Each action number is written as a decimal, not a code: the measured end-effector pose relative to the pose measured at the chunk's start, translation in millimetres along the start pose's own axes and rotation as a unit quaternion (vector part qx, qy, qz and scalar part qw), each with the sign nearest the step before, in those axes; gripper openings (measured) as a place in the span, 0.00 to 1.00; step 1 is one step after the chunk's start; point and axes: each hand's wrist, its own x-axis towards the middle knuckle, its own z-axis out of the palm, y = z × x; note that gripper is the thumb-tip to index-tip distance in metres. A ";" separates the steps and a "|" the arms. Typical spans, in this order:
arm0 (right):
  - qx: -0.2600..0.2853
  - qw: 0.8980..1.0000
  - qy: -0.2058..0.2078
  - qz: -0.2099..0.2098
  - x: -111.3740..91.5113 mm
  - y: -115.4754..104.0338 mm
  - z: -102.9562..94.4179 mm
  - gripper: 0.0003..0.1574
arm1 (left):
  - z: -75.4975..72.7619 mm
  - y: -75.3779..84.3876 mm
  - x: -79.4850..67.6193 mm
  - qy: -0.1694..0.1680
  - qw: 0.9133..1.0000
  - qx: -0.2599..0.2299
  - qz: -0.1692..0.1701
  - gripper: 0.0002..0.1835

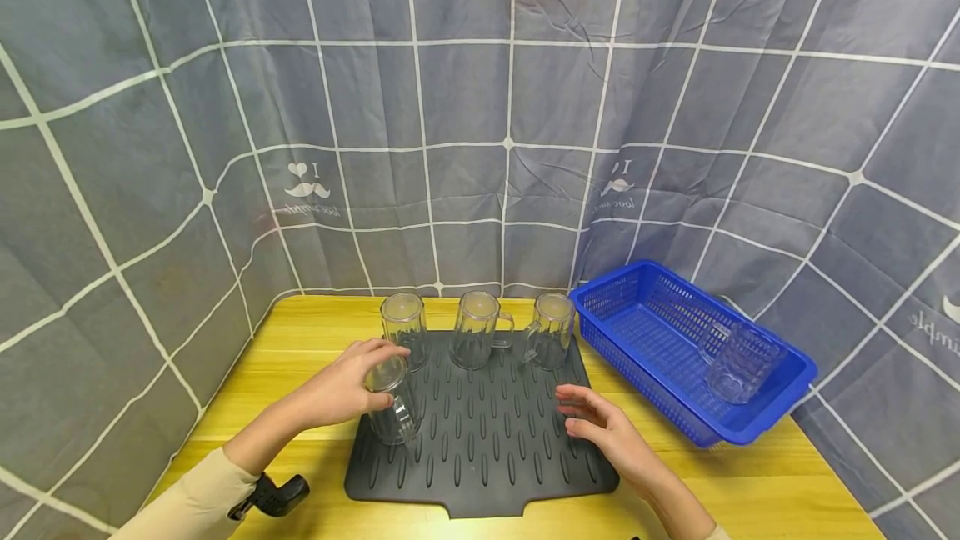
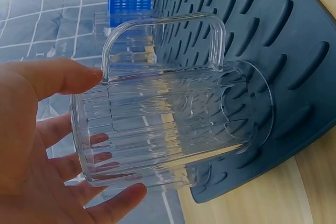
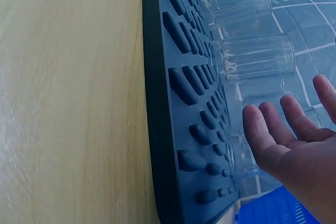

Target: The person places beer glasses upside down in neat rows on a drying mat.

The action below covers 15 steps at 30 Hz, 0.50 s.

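My left hand [image 1: 341, 386] is round the upper end of a clear glass mug [image 2: 163, 124] at the left side of the dark drying mat [image 1: 480, 440]. In the left wrist view the thumb touches the mug near the top of its handle, and the other fingers lie along the far side. This mug stands mouth down on the mat. Over the mat's right edge hovers my right hand [image 1: 607, 432], fingers loosely bent and holding nothing. Along the mat's back stand a left mug [image 1: 405, 327], a middle mug [image 1: 474, 332] and a right mug [image 1: 553, 332], bottoms up.
A blue plastic basket [image 1: 637, 357] stands right of the mat, with another glass mug [image 1: 742, 365] lying in its near end. Beneath everything is a yellow wood-grain table [image 1: 300, 323]. A grey curtain [image 1: 465, 107] with white lines hangs behind and at the sides.
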 end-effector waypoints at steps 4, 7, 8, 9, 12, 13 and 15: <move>0.003 1.000 0.006 0.005 -0.5 1.2 -0.2 0.31 | 0.9 -0.4 -0.3 0.001 1.000 -0.003 0.002 0.34; 0.003 1.000 0.007 0.006 -0.7 2.1 -0.2 0.32 | 1.7 -0.1 -0.3 0.004 1.000 -0.006 0.001 0.34; 0.002 1.000 0.007 0.003 -0.7 2.5 -0.2 0.32 | 2.0 0.0 -0.1 0.006 1.000 -0.007 0.001 0.33; 0.000 1.000 0.007 0.002 -0.5 2.9 -0.3 0.32 | 2.3 0.2 0.2 0.007 1.000 -0.009 0.001 0.33; -0.005 1.000 0.007 -0.003 -0.1 3.4 -0.5 0.32 | 3.0 0.9 1.1 0.010 1.000 -0.012 0.003 0.32; -0.004 1.000 0.008 -0.003 0.1 3.2 -0.5 0.32 | 3.2 0.9 1.4 0.011 1.000 -0.014 0.005 0.31; -0.005 1.000 0.007 -0.004 0.4 2.9 -0.7 0.32 | 3.6 0.7 1.7 0.014 1.000 -0.016 0.006 0.31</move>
